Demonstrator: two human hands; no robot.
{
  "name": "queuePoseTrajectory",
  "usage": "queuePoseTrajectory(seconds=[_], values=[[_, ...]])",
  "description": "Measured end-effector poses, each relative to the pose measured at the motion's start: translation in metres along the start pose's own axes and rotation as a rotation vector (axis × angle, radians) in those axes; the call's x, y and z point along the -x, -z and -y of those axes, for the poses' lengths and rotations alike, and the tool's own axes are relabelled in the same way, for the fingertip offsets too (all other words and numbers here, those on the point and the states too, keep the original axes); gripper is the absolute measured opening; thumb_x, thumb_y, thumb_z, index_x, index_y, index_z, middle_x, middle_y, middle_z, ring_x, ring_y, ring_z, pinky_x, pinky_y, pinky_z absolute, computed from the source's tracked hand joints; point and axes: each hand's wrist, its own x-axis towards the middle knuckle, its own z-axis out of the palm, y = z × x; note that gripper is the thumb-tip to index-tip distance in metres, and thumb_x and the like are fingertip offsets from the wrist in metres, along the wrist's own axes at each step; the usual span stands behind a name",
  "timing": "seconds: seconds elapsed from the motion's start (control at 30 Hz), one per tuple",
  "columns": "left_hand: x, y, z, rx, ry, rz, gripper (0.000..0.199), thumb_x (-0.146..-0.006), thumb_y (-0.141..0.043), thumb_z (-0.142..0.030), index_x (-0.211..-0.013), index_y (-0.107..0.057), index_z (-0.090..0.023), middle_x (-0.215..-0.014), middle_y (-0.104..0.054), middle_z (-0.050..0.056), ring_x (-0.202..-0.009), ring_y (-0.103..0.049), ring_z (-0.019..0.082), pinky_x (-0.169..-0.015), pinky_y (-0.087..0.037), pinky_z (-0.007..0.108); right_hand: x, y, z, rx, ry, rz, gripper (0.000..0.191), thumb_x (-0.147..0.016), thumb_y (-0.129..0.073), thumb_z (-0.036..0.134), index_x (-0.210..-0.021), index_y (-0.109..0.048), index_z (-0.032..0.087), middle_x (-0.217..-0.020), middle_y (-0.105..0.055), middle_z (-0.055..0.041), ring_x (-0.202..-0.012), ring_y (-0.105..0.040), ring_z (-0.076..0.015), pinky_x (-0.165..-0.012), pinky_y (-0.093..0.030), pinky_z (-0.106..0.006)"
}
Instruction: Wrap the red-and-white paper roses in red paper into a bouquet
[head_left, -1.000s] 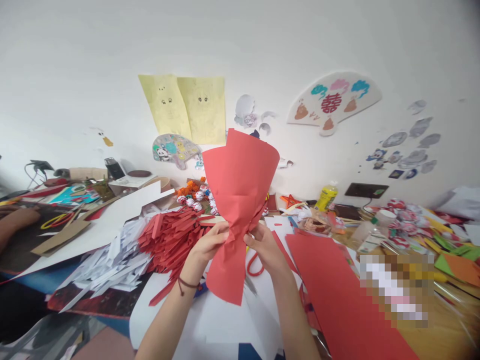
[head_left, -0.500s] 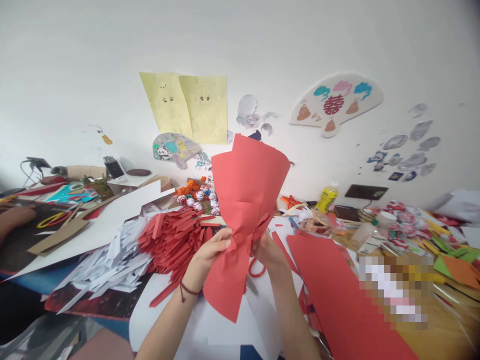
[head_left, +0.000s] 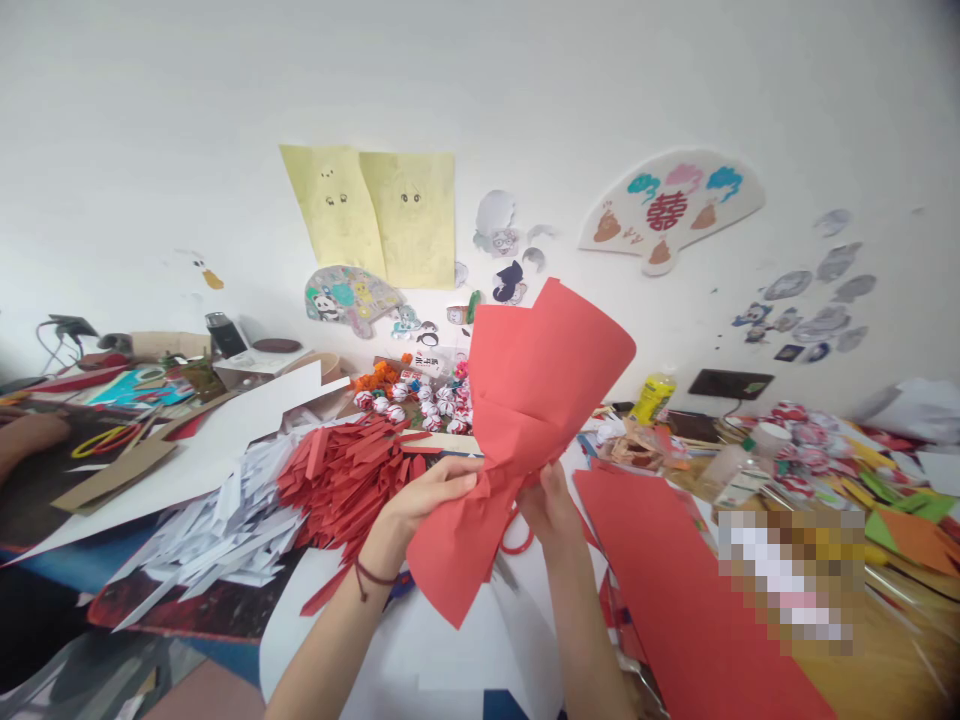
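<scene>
A red paper bouquet wrapper [head_left: 544, 380], flared at the top and pinched at the waist, is held up in front of me, tilted to the right. My left hand [head_left: 442, 490] grips its waist from the left, thumb on the front. On the other side my right hand [head_left: 550, 505] closes round the waist, with some fingers hidden behind the paper. Below the wrapper, red-handled scissors [head_left: 516, 532] lie on a white sheet [head_left: 480, 655], partly covered. To my left is a heap of folded red paper strips [head_left: 349, 485].
White paper strips [head_left: 232, 525] are heaped farther left. A large red sheet [head_left: 682, 580] lies at right. Red-and-white paper balls [head_left: 442, 405] sit behind, near a yellow bottle [head_left: 654, 398]. Another person's hand [head_left: 34, 440] rests at far left.
The red paper wrapper has tipped to the right, its flared top swinging over and its lower tail lifting slightly. Both hands keep hold of the waist.
</scene>
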Motion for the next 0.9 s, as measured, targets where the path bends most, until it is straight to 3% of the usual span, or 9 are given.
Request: queuePoseTrajectory(seconds=[0.07,0.1,0.23,0.4,0.5,0.6,0.7,0.83,0.9], values=[[-0.006,0.003,-0.011,-0.124,0.038,0.153,0.042,-0.076,-0.075,-0.049,-0.105,-0.076,-0.018,-0.106,-0.075,0.011,-0.094,-0.071,0.028,-0.084,-0.054,0.036,0.0,0.0,0.001,-0.057,0.037,-0.02,0.064,-0.079,-0.062,0.066,-0.131,-0.053,0.03,-0.128,-0.064,-0.0101,-0.117,-0.062,-0.0291,-0.093,-0.055,-0.048],[-0.008,0.002,-0.016,-0.213,-0.006,0.124,0.041,-0.082,-0.068,-0.05,-0.109,-0.075,-0.019,-0.111,-0.074,0.011,-0.1,-0.069,0.028,-0.089,-0.052,0.035,0.0,0.0,0.001,-0.089,0.048,-0.032,0.062,-0.081,-0.063,0.062,-0.133,-0.052,0.03,-0.13,-0.064,-0.0098,-0.119,-0.062,-0.0285,-0.097,-0.053,-0.048],[0.003,-0.008,-0.028,-0.586,-0.241,-0.08,0.039,-0.093,-0.053,-0.047,-0.118,-0.072,-0.022,-0.123,-0.07,0.009,-0.117,-0.062,0.028,-0.103,-0.044,0.036,0.001,-0.008,0.006,-0.158,0.08,-0.079,0.063,-0.083,-0.068,0.047,-0.139,-0.045,0.029,-0.135,-0.061,-0.0094,-0.121,-0.061,-0.0268,-0.106,-0.047,-0.05],[0.015,-0.029,-0.013,-0.827,-0.364,-0.358,0.031,-0.084,-0.069,-0.041,-0.107,-0.071,-0.021,-0.104,-0.075,0.006,-0.096,-0.066,0.026,-0.086,-0.046,0.031,0.006,-0.028,0.015,-0.095,0.104,-0.186,0.07,-0.079,-0.075,0.038,-0.14,-0.042,0.027,-0.138,-0.057,-0.011,-0.123,-0.059,-0.0257,-0.11,-0.044,-0.049],[0.013,-0.034,-0.005,-0.73,-0.374,-0.445,0.023,-0.083,-0.07,-0.039,-0.094,-0.071,-0.019,-0.092,-0.074,0.004,-0.085,-0.065,0.023,-0.079,-0.046,0.028,0.009,-0.033,0.024,0.014,0.079,-0.175,0.079,-0.074,-0.08,0.035,-0.141,-0.04,0.028,-0.137,-0.056,-0.0105,-0.125,-0.057,-0.0246,-0.111,-0.043,-0.048],[0.013,-0.035,-0.001,-0.512,-0.383,-0.446,0.022,-0.084,-0.069,-0.037,-0.093,-0.069,-0.017,-0.088,-0.071,0.004,-0.085,-0.064,0.021,-0.078,-0.047,0.026,0.011,-0.031,0.032,0.071,0.078,0.003,0.086,-0.072,-0.081,0.035,-0.144,-0.034,0.031,-0.135,-0.057,-0.0098,-0.126,-0.056,-0.0249,-0.111,-0.042,-0.048],[0.012,-0.036,0.002,-0.338,-0.42,-0.457,0.022,-0.086,-0.067,-0.036,-0.095,-0.068,-0.017,-0.091,-0.07,0.004,-0.091,-0.062,0.021,-0.084,-0.047,0.027,0.015,-0.025,0.03,0.087,0.05,0.09,0.092,-0.074,-0.079,0.036,-0.148,-0.026,0.036,-0.141,-0.051,-0.007,-0.131,-0.052,-0.0243,-0.111,-0.043,-0.045],[0.005,-0.037,0.011,-0.217,-0.414,-0.453,0.022,-0.086,-0.067,-0.036,-0.094,-0.067,-0.016,-0.096,-0.07,0.005,-0.091,-0.062,0.02,-0.086,-0.048,0.028,0.02,-0.021,0.018,0.224,-0.146,0.208,0.066,-0.08,-0.074,0.036,-0.139,-0.044,0.031,-0.135,-0.058,-0.006,-0.124,-0.058,-0.024,-0.104,-0.05,-0.04],[0.0,-0.034,0.017,-0.164,-0.393,-0.436,0.023,-0.085,-0.068,-0.037,-0.095,-0.067,-0.016,-0.098,-0.07,0.006,-0.092,-0.062,0.02,-0.088,-0.048,0.029,0.021,-0.02,0.013,0.361,-0.152,0.229,0.055,-0.08,-0.074,0.035,-0.13,-0.053,0.027,-0.128,-0.062,-0.0051,-0.119,-0.061,-0.0235,-0.103,-0.05,-0.038]])
